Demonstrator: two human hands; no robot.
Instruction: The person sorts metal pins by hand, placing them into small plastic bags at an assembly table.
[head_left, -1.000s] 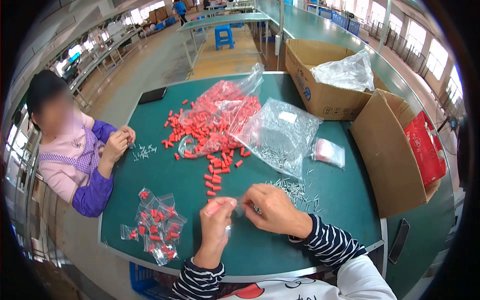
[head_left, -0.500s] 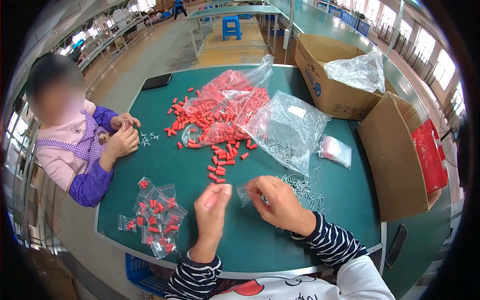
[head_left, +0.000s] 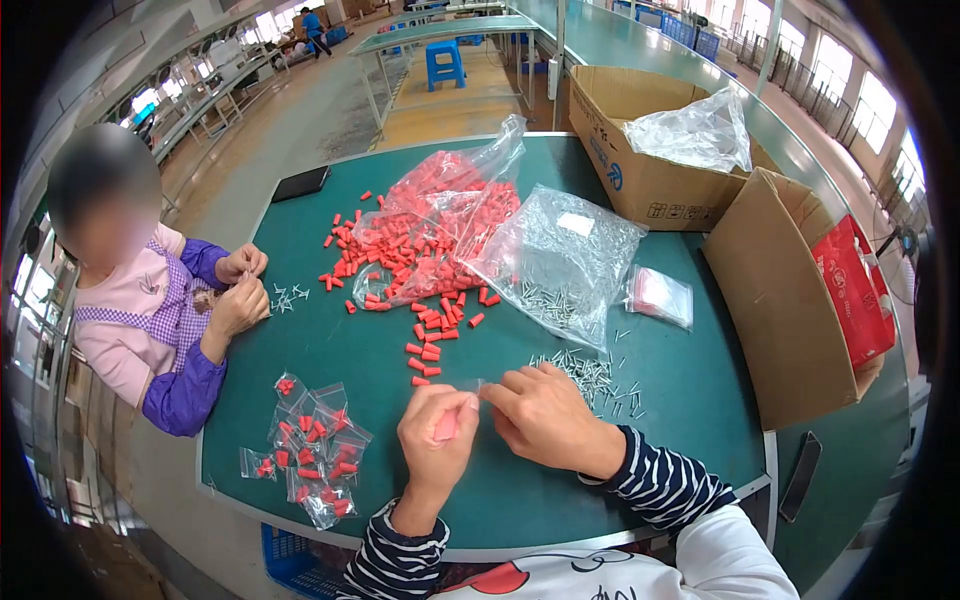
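Note:
My left hand (head_left: 437,440) is closed near the front middle of the green table, with something pinkish-red partly visible in its curled fingers. Beside it, my right hand (head_left: 550,415) pinches the edge of a small clear bag (head_left: 470,385), mostly hidden between the two hands. Loose red plugs (head_left: 422,362) lie just beyond my left hand. Past my right hand is a pile of metal screws (head_left: 590,378). Filled small bags (head_left: 318,450) with red plugs are heaped to the left. A large clear bag (head_left: 470,215) of red plugs and another bag (head_left: 565,260) holding screws lie farther back.
Across the left edge, a co-worker (head_left: 165,300) handles small items near some screws (head_left: 288,297). Cardboard boxes (head_left: 660,190) (head_left: 770,300) stand at the right. A stack of small bags (head_left: 660,297) and a black phone (head_left: 301,184) lie on the table (head_left: 330,360).
My right hand has moved left, so both hands now meet at the small bag. The whole view has shifted slightly.

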